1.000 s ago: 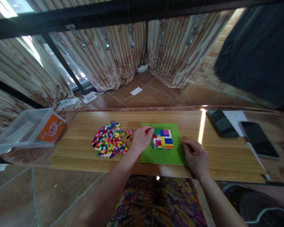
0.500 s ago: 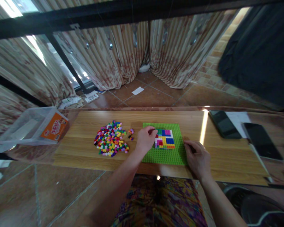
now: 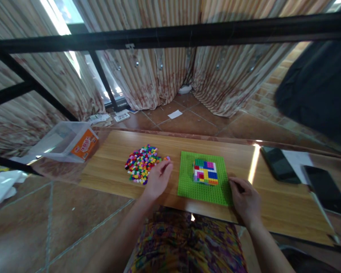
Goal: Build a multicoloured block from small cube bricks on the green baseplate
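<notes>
My left hand (image 3: 158, 181) is over the wood-look board, between the brick pile and the green baseplate. Its thumb and forefinger are closed together, and whether a small brick sits between them is hidden. On the baseplate (image 3: 187, 189) stands a square block of toy bricks (image 3: 205, 172) with a patchwork top of green, blue, white, yellow, red, pink and orange. At the plate's right edge, my right hand (image 3: 246, 199) has curled fingers, with the tips against that edge. Left of my left hand lies a heap of small coloured bricks (image 3: 142, 163), partly covered by it.
A clear plastic box (image 3: 65, 142) with an orange label stands left of the wooden board (image 3: 105, 170). Two dark phones, one here (image 3: 278, 165) and another phone (image 3: 326, 187), lie at the right near white paper (image 3: 297, 163). A black rail (image 3: 170, 36) crosses before the curtains.
My left hand has left the brick block's left side and moved left towards the heap. My right hand has stayed at the baseplate's edge. The camera view has shifted and tilted.
</notes>
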A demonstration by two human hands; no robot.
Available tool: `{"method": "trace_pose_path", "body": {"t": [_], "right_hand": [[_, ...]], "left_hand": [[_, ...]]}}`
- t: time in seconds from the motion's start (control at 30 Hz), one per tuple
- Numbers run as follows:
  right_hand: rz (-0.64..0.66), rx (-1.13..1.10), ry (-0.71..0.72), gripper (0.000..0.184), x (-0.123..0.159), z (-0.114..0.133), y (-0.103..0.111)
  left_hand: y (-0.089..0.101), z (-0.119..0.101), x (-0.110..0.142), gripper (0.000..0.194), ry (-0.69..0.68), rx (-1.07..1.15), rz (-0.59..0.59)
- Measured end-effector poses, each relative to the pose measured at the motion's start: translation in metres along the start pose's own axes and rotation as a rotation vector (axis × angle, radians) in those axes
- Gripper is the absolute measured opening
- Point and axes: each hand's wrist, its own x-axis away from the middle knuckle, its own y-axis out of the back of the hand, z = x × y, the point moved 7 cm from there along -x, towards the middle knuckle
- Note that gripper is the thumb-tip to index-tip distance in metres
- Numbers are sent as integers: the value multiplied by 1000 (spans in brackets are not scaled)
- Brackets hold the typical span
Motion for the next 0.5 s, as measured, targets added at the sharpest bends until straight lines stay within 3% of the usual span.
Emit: {"method": "trace_pose_path", "body": {"t": [0.13,0.2,0.27,0.33,0.4,0.5], "right_hand": [[-89,-3,-75,29,3,5,13],[-119,10,-15,28,6,29,17],[-110,-3,139,26,13,69,13],[-31,-44,243,23,24,107,-4],[156,-130,327,20,39,140,-36],[405,-147,378,22,62,168,-88]], "left_hand": [[40,22,45,26,53,-80,-54],[54,33,63,23,57,-175,-95],[62,42,75,22,57,-265,-125],[69,48,79,21,48,-331,-154],[74,50,79,20,36,-377,-192],[86,50,77,19,43,-451,-278]]}}
